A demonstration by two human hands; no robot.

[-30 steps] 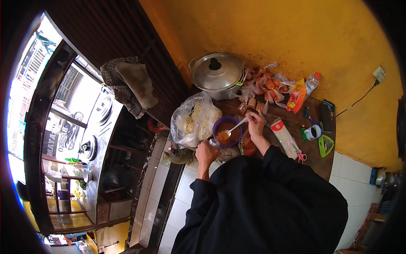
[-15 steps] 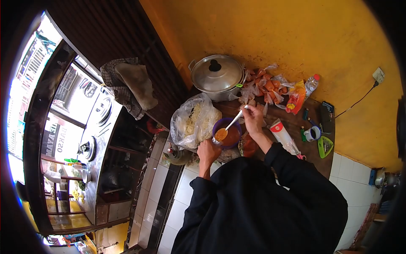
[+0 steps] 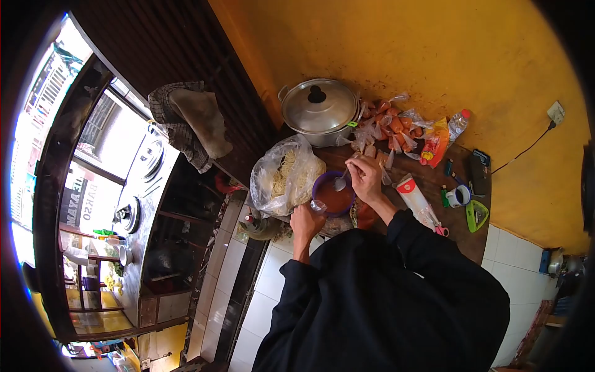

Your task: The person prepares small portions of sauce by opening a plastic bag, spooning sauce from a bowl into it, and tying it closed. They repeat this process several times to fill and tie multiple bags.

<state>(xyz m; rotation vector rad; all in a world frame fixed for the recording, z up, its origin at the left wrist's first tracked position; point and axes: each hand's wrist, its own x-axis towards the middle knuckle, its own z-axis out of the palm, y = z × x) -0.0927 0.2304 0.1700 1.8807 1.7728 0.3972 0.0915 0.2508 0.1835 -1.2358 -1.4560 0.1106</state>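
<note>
A purple bowl (image 3: 333, 203) of reddish-orange sauce stands near the table's front edge. My right hand (image 3: 365, 177) is closed on the handle of a spoon (image 3: 340, 183), whose bowl is over the sauce. At the left side of the bowl, my left hand (image 3: 306, 222) is closed on a small clear plastic bag (image 3: 318, 206), its opening at the rim. Just left of the bowl lies a large clear bag of noodles (image 3: 286, 177). Several tied bags of orange sauce (image 3: 393, 127) are heaped behind my right hand.
A lidded metal pot (image 3: 319, 111) stands at the back. To the right are a red-and-white packet (image 3: 416, 198), pink-handled scissors (image 3: 440, 230), a cup (image 3: 457, 196), a green holder (image 3: 476, 216) and a bottle (image 3: 458, 124). A glass-sided food cart (image 3: 102, 186) is at the left.
The spoon, filled with sauce and at the small bag before, has moved right and now shows no heap of sauce. My right hand has shifted slightly downward in view.
</note>
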